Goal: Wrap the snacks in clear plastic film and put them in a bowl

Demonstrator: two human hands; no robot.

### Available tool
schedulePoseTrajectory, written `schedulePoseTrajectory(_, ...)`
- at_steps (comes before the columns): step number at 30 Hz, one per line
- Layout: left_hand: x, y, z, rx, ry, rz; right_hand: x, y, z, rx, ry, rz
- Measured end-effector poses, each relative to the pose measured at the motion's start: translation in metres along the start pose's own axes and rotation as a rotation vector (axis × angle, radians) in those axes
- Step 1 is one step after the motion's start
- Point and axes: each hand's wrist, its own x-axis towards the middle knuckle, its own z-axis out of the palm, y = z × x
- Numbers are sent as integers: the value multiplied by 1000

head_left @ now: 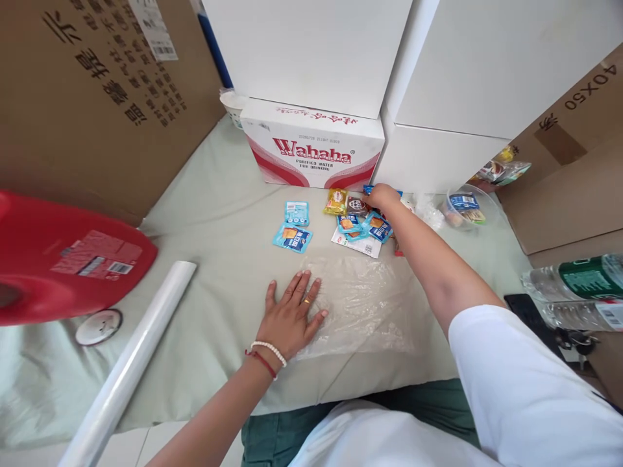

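My left hand (291, 316) lies flat with its fingers spread, over the left edge of a clear plastic bag (365, 308). At the pile of snack packets, my right hand (383, 196) reaches down beside a blue packet (368, 189); its fingers are mostly hidden. Around it lie a yellow packet (335, 202), a dark brown packet (357, 206), several light-blue snack packets (379, 227) and a white packet (357, 242). Apart from the pile, to its left, two more light-blue packets (293, 238) lie one partly over the other.
Behind the packets stands a Wahaba-style printed water carton (316, 146) under a white box (311, 48). A clear bowl (470, 207) with snacks sits at right, near plastic bottles (584, 280). At left are a red jug (73, 259), a plastic film roll (131, 357) and a cardboard box (97, 97).
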Motion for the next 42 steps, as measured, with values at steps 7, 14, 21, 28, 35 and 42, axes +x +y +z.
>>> schedulePoseTrajectory(7, 1, 2, -1, -18, -7, -26, -41, 4, -18, 85, 133, -41)
schedulePoseTrajectory(14, 0, 6, -1, -44, -11, -29, -185, 20, -5, 213, -87, -781)
schedulePoseTrajectory(21, 0, 7, -2, -15, -21, -40, -279, 53, 52, -32, -324, -752)
schedulePoseTrajectory(28, 2, 8, -3, 7, -44, -58, -284, 62, 42, -18, -160, -588)
schedulePoseTrajectory(35, 2, 7, -1, 12, -26, -55, -286, 46, 48, -153, -194, -629)
schedulePoseTrajectory(42, 2, 7, 1, 21, -12, -51, -288, 45, 54, -203, -197, -586)
